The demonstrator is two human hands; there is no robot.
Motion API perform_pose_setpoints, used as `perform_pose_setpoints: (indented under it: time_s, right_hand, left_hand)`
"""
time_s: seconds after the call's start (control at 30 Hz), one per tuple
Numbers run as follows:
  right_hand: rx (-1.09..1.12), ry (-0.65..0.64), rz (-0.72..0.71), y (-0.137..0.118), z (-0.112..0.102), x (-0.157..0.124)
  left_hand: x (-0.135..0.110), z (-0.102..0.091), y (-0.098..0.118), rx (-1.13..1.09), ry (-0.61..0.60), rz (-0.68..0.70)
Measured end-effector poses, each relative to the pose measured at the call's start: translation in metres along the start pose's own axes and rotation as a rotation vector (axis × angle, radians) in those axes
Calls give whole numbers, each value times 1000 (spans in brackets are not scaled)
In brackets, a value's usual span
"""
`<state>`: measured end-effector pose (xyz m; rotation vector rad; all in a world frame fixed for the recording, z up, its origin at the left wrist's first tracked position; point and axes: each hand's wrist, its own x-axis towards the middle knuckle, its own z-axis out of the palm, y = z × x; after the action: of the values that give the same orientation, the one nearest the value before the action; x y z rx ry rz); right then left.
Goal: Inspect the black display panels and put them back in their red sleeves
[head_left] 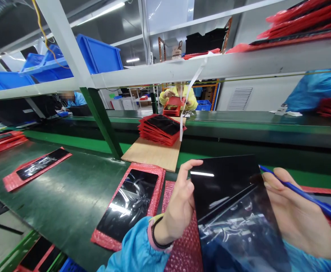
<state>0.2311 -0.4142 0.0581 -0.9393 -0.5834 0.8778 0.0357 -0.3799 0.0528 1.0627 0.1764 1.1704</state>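
I see the black screen between two hands, its length running toward the person. The left hand grips one edge — the right hand, by the other, pinches a blue pen.

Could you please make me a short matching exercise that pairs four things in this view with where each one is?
Things:
1. nearest black panel
2. blue pen-like tool
3. wooden board
4. white strip

Places:
A. beneath a red-wrapped stack
B. slanting across the right hand
C. dangling from the overhead shelf
D. between the left hand and the right hand

Right pairs: 1-D, 2-B, 3-A, 4-C
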Motion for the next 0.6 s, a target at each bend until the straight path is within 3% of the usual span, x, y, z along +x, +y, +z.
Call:
perform_pose_setpoints:
  time_s: [0.1,0.3,0.6]
  right_hand:
    - [208,99,56,1,6,-2]
    - [415,139,51,5,4,3]
    - [441,260,65,8,3,16]
  left_hand:
    - [4,2,5,-38,105,-33]
    - [7,-2,8,-225,68,-119]
    - [14,-7,5,-166,181,-134]
